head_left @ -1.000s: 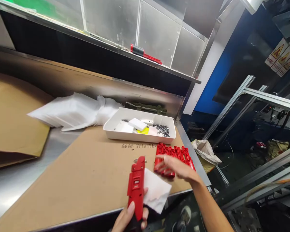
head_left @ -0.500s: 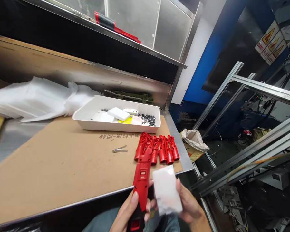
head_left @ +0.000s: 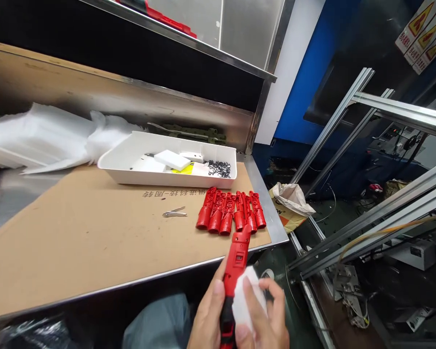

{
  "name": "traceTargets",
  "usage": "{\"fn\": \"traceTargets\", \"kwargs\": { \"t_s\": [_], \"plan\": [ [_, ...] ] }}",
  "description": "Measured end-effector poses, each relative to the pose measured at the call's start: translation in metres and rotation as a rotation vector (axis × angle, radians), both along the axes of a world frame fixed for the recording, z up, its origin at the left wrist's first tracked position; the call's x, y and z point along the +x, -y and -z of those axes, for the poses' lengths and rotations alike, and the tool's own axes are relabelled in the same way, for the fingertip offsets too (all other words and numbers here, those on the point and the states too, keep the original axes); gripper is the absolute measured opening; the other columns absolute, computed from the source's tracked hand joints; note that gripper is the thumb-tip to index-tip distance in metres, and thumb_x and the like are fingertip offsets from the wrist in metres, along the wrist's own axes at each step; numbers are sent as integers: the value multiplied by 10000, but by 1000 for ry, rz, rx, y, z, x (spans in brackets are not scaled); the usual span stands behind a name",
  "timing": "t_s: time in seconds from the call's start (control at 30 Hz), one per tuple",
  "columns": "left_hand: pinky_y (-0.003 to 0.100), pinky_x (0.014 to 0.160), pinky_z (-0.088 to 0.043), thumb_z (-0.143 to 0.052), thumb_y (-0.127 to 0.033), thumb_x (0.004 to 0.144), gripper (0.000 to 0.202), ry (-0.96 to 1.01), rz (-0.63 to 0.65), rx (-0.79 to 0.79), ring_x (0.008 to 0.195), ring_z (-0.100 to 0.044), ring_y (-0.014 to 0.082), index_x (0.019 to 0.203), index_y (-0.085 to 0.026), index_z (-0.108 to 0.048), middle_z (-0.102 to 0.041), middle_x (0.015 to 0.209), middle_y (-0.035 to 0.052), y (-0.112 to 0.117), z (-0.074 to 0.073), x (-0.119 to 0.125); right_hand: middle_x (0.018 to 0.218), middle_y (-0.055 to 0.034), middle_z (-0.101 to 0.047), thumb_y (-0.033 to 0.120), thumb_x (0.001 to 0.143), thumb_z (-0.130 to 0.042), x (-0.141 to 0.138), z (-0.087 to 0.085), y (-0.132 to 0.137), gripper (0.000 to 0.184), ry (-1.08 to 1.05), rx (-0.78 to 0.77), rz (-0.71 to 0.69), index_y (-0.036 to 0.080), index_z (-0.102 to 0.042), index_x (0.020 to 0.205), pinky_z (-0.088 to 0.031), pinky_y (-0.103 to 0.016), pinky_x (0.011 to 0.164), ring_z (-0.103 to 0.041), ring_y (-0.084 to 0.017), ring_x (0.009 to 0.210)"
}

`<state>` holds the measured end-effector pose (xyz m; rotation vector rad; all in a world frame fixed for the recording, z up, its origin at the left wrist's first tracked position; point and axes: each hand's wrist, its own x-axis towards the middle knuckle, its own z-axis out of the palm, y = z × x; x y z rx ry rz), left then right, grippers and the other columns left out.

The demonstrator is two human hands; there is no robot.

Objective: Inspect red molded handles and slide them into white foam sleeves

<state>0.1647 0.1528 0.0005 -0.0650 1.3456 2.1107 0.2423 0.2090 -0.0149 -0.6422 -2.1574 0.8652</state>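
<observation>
Hands meet below the counter's (head_left: 94, 291) front edge, near its right corner. The left hand (head_left: 208, 320) is clamped around a red tool body (head_left: 233, 271), which stands nearly upright with its tip reaching just over the front edge. The right hand (head_left: 265, 325) presses a white foam piece (head_left: 244, 296) against the tool's right side, fingers curled over it, so both hands sit together on the same piece.

On the counter lies a cardboard sheet (head_left: 76, 237) that runs to the front edge. A row of red parts (head_left: 230, 213) lies at the sheet's right front corner, close to the counter's right edge. Small metal tweezers (head_left: 174, 213) rest just left of them, apart. A white tray (head_left: 138, 165) sits behind, near the back wall, holding white blocks and dark screws (head_left: 220, 168). White foam sheets (head_left: 39, 140) pile at the back left.

The middle and left of the cardboard show bare brown surface. Right of the counter, aluminium rails (head_left: 349, 126) slant down beside the edge.
</observation>
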Motion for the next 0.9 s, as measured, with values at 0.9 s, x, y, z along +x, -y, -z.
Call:
{"fn": "traceTargets", "kwargs": {
  "t_s": [0.9],
  "plan": [
    [323,1001,-485,-718,-607,720,687,195,-81,129,1322,-469,299,1278,-221,-613,-683,1244,69,-6,35,6,1192,-109,-609,359,946,-442,-21,-11,-8,358,103,-17,-30,342,-650,1237,-581,-347,773,-682,-238,980]
  ]
}}
